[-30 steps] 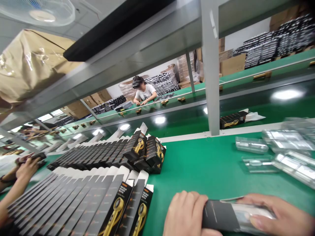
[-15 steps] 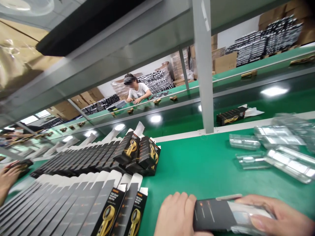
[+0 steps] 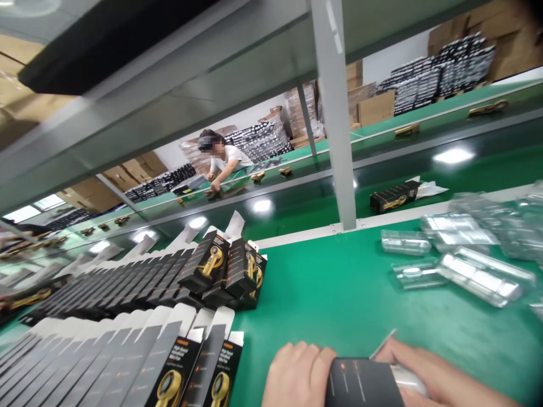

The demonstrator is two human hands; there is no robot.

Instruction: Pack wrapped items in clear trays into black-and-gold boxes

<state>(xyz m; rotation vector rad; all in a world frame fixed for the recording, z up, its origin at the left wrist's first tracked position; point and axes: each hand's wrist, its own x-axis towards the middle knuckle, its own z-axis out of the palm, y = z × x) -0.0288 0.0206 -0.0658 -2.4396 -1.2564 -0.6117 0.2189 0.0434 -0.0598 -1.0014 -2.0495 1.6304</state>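
My left hand is curled around the left end of a black product box at the bottom of the view. My right hand presses a clear plastic tray at the box's open right end; most of the tray is hidden under my fingers and inside the box. A thin white flap sticks up from the box beside my right hand. Both hands rest low over the green table.
Rows of flat black boxes with a gold fan picture lie at the left, another row behind. Clear plastic trays are scattered at the right. A grey post stands ahead; one box lies on the belt. A person works across.
The clear tray has slid further into the black box, and both hands sit lower in view. The camera turned slightly; the neighbour's hands at the left edge are gone from sight.
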